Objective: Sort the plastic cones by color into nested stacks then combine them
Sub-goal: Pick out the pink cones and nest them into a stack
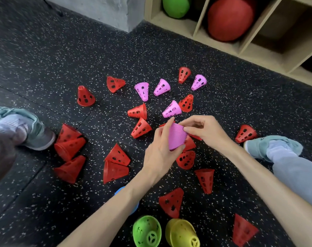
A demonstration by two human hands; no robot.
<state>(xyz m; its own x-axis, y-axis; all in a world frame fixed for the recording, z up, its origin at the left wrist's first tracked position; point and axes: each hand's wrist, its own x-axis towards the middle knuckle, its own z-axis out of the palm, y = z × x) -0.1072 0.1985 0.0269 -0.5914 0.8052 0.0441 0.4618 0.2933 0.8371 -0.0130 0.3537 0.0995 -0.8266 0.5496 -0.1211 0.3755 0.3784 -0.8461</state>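
Pink ribbed plastic fills the space between the fingers: the left hand (160,150) curls round a nested pink stack (176,136), thumb at the lower edge and fingers wrapped along the side, while the right hand (205,129) pinches the stack's upper rim with fingertips pressed close together. The stack is held in the air just above the scattered cones, lying tilted rather than upright.

Just beyond the hands, four loose pink cones remain on the floor: the nearest (171,109) almost touching the fingertips, and three more (142,90) (162,87) (198,82) farther off in a rough row. So the pink pile looks well advanced but not finished.

Close to the person, a green stack (147,230) and a yellow stack (182,232) lie on their sides next to each other, apparently done, and a bit of blue (120,191) peeks out from under the left forearm; whether that is a finished stack I cannot tell.

Red cones (141,128) are everywhere on the speckled black floor (44,59), most lying singly, so red seems hardly begun. By this reckoning roughly half the sorting is left, then the combining of all stacks
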